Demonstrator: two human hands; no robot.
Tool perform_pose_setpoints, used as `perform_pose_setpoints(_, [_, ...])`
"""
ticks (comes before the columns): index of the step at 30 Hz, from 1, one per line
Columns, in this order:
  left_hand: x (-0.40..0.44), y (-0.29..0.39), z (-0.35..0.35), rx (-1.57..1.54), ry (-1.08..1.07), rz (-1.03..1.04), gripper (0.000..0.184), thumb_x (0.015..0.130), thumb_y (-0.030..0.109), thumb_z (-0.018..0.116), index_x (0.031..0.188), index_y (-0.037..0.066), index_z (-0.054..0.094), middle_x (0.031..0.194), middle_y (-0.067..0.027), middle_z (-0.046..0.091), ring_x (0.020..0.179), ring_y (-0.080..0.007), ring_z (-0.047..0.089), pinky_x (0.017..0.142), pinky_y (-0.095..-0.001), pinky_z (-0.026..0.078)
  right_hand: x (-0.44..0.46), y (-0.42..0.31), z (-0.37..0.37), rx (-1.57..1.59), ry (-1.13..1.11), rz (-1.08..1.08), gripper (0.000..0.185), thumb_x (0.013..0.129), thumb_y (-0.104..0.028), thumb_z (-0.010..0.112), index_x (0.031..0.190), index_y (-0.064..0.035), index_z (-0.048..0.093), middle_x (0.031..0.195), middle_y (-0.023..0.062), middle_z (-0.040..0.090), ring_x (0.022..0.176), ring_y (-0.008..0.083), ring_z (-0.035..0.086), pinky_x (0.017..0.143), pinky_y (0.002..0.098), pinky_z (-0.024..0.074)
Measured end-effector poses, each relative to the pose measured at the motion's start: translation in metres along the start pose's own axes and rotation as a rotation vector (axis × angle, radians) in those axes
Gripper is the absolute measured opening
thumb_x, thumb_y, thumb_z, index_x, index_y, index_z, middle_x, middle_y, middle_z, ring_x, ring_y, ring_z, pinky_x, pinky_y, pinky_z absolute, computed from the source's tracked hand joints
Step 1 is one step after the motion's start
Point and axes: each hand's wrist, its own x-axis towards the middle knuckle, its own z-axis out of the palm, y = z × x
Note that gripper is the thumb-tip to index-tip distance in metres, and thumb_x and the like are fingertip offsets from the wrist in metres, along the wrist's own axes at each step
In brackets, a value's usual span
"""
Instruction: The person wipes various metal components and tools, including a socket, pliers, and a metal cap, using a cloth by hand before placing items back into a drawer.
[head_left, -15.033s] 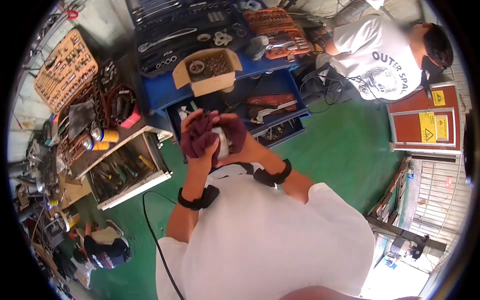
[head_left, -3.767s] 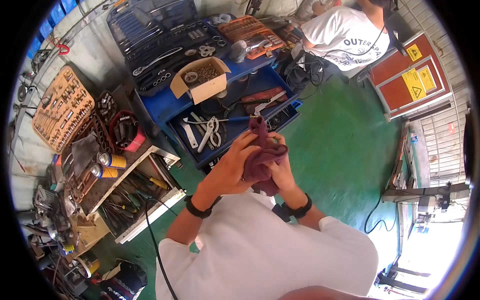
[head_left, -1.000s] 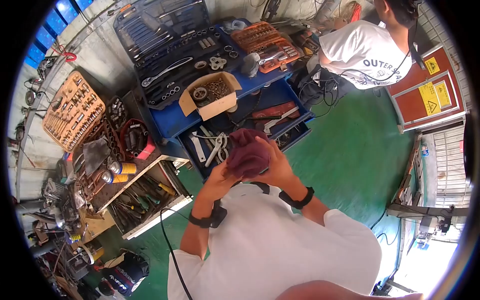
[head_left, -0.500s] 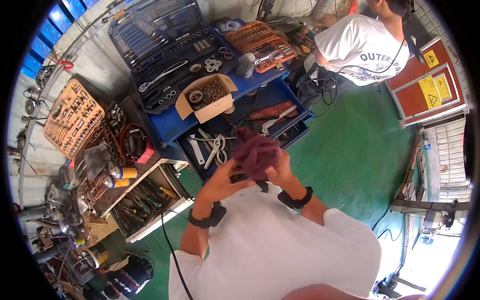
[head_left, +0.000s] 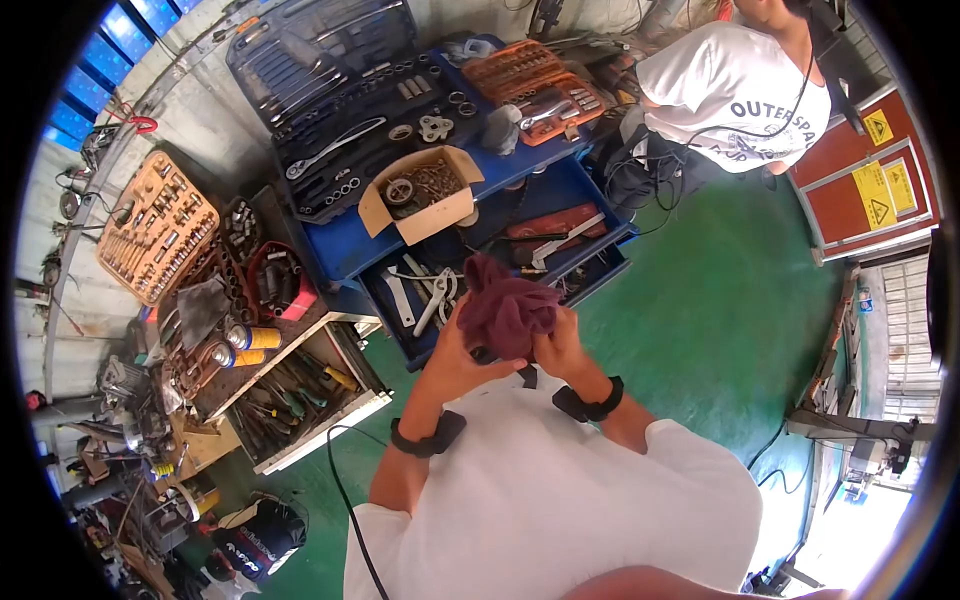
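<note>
A bunched maroon cloth (head_left: 510, 312) is held up in front of my chest, between both hands. My left hand (head_left: 455, 362) curls around its left side, thumb stretched along underneath. A small dark thing (head_left: 484, 354) shows between that thumb and the cloth; I cannot make out what it is. On the other side, my right hand (head_left: 562, 347) pinches the lower right of the cloth with its fingers closed. Just beyond the hands is an open blue drawer (head_left: 385, 325) with pliers (head_left: 437, 300) and a pale wrench (head_left: 398, 297) in it.
A cardboard box (head_left: 440, 222) of small metal parts stands on the blue tool cabinet (head_left: 335, 250), near an open socket set (head_left: 340, 150) and an orange tool case (head_left: 535, 85). Left is a cluttered bench (head_left: 290, 345). A person in a white shirt (head_left: 735, 95) is at the upper right.
My left hand has closed in against the cloth, where its fingers were looser before. The cloth has turned slightly. The whole view has shifted a little.
</note>
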Motion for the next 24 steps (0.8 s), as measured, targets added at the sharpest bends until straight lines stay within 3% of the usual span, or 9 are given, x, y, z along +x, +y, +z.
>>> perform_pose_setpoints(5, [-0.008,-0.003,-0.006,0.138,0.131,0.054,0.08,0.063,0.001,0.087,0.13,0.0,0.044,0.123,-0.0089,0.056,0.113,-0.0181,0.058,0.095,-0.0342,0.051,0.0,0.007,0.007,0.05,-0.02,-0.028,0.029,0.089,-0.009,0.052,0.115,0.0036,0.057,0.095,0.0176,0.068,0.081,0.0302,0.068,0.073,0.0342,0.0523])
perform_pose_setpoints(8, [-0.014,-0.005,-0.007,0.158,0.261,0.089,0.061,0.065,-0.002,0.085,0.118,0.001,0.055,0.113,-0.0061,0.06,0.105,-0.015,0.06,0.088,-0.0299,0.052,0.006,0.011,0.01,0.244,-0.103,0.098,0.033,0.091,-0.017,0.054,0.117,0.0037,0.055,0.099,0.0181,0.067,0.089,0.0293,0.067,0.079,0.036,0.0513])
perform_pose_setpoints(10, [-0.019,-0.017,-0.014,0.368,0.456,0.048,0.049,0.071,0.0,0.082,0.113,-0.001,0.057,0.104,-0.005,0.065,0.095,-0.0108,0.061,0.081,-0.027,0.051,0.008,0.019,0.01,0.407,-0.35,0.272,0.05,0.092,-0.038,0.057,0.121,0.0034,0.052,0.106,0.0184,0.065,0.098,0.0299,0.065,0.087,0.0381,0.0486])
perform_pose_setpoints(11, [-0.023,-0.02,-0.014,0.369,0.463,0.045,0.049,0.071,0.0,0.082,0.113,-0.001,0.057,0.104,-0.005,0.065,0.095,-0.0108,0.061,0.081,-0.027,0.051,0.01,0.019,0.012,0.411,-0.357,0.274,0.05,0.092,-0.038,0.057,0.121,0.0034,0.052,0.106,0.0184,0.065,0.098,0.0299,0.065,0.087,0.0381,0.0486])
perform_pose_setpoints(13, [-0.018,-0.011,-0.007,0.367,0.626,0.079,0.032,0.072,-0.003,0.078,0.098,0.002,0.061,0.098,-0.0022,0.062,0.089,-0.0092,0.06,0.077,-0.0234,0.049,0.017,0.018,0.019,0.451,-0.442,0.112,0.069,0.089,-0.057,0.056,0.123,0.0026,0.05,0.113,0.0181,0.062,0.105,0.0314,0.061,0.092,0.0394,0.0457])
perform_pose_setpoints(16, [-0.018,-0.025,-0.011,0.336,0.683,0.101,0.028,0.079,0.001,0.075,0.102,0.001,0.059,0.097,-0.0021,0.065,0.088,-0.0086,0.059,0.078,-0.0238,0.047,0.023,0.015,0.026,0.389,-0.425,0.159,0.079,0.085,-0.064,0.057,0.128,0.0021,0.047,0.116,0.0171,0.061,0.105,0.0311,0.06,0.092,0.0392,0.0457])
perform_pose_setpoints(20, [-0.006,-0.025,-0.004,0.438,0.641,0.061,0.029,0.078,-0.007,0.066,0.103,0.001,0.057,0.096,-0.0059,0.063,0.091,-0.0136,0.061,0.082,-0.0282,0.048,0.014,0.037,0.031,0.463,-0.315,0.29,0.062,0.097,-0.044,0.05,0.135,0.0025,0.039,0.123,0.0157,0.056,0.115,0.0256,0.054,0.101,0.0367,0.0398])
perform_pose_setpoints(21, [0.003,-0.014,0.0,0.713,0.573,-0.008,0.039,0.073,-0.01,0.06,0.111,-0.003,0.053,0.104,-0.0151,0.058,0.096,-0.0256,0.062,0.084,-0.0314,0.05,0.009,0.04,0.033,0.464,-0.314,0.29,0.062,0.097,-0.044,0.05,0.135,0.0025,0.039,0.123,0.0157,0.056,0.115,0.0256,0.054,0.101,0.0367,0.0398])
perform_pose_setpoints(24, [0.031,-0.005,0.007,0.773,0.44,0.178,0.041,0.072,-0.009,0.059,0.112,-0.002,0.053,0.107,-0.0188,0.058,0.101,-0.033,0.06,0.085,-0.0339,0.049,-0.004,0.05,0.03,0.232,-0.185,0.079,0.055,0.1,-0.035,0.045,0.139,0.0023,0.034,0.133,0.0147,0.047,0.123,0.0228,0.046,0.106,0.0347,0.0342])
